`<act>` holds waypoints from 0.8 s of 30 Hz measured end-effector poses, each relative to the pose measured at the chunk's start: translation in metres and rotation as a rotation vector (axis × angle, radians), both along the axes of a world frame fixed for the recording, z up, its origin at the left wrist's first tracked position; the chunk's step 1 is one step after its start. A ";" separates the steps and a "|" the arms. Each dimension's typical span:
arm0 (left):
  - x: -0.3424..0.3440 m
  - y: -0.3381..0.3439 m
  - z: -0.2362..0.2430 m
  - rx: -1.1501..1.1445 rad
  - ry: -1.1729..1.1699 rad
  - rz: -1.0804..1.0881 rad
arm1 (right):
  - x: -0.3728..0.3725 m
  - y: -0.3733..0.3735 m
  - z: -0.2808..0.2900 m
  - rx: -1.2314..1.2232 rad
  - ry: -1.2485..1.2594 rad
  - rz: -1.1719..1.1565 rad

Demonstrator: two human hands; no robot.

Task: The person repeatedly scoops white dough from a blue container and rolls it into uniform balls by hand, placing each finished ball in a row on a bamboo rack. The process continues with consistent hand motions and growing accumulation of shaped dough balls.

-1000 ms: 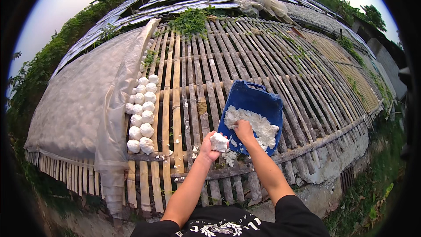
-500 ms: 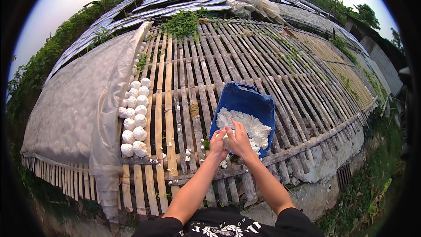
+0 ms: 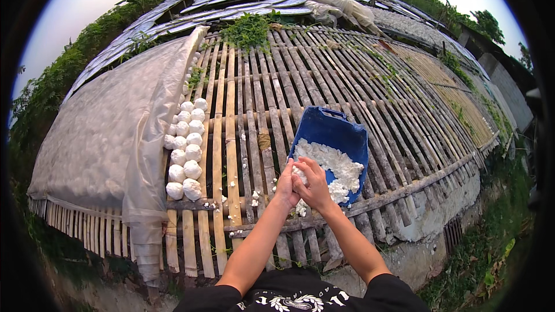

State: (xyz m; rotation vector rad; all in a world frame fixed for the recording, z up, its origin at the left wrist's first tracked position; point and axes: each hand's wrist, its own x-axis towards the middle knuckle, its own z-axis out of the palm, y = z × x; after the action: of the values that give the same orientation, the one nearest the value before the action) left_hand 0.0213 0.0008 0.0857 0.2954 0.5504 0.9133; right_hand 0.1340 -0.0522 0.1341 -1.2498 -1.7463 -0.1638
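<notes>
My left hand (image 3: 286,188) and my right hand (image 3: 314,187) are cupped together around a lump of white crumbly paste (image 3: 298,172). Only a little of the lump shows between the fingers. Just beyond and to the right of them, a blue plastic tub (image 3: 312,122) with a handle slot at its far end rests on the bamboo slats. More white paste (image 3: 341,167) lies inside it, loose and clumpy, with some blue bottom showing. To the left, white balls (image 3: 192,169) stand in rows beside a translucent plastic sheet (image 3: 151,138).
The bamboo slat rack (image 3: 254,92) has gaps between its poles. White crumbs (image 3: 255,199) are scattered near its front edge. A green leafy plant (image 3: 248,32) grows at the far side. The sheet covers many pale round shapes on the left. A concrete wall (image 3: 439,208) stands below the right front.
My right hand has closed further over the lump, its fingers now wrapped across the left hand. The view has shifted slightly, so the rack and tub appear a little further right.
</notes>
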 end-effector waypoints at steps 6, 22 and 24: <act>0.009 -0.033 0.025 0.484 0.338 0.523 | -0.044 -0.001 0.005 -0.454 0.725 -0.115; -0.128 -0.063 0.019 0.162 0.248 0.370 | -0.155 -0.017 0.021 -0.414 0.435 0.077; -0.157 -0.065 0.010 0.010 -0.014 0.275 | -0.165 -0.022 0.019 -0.360 0.389 0.172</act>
State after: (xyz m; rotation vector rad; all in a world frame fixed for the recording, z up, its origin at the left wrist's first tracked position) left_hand -0.1357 -0.0645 0.0962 0.2248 0.5823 1.1829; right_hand -0.0307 -0.0738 0.1527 -1.2717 -1.5683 0.4844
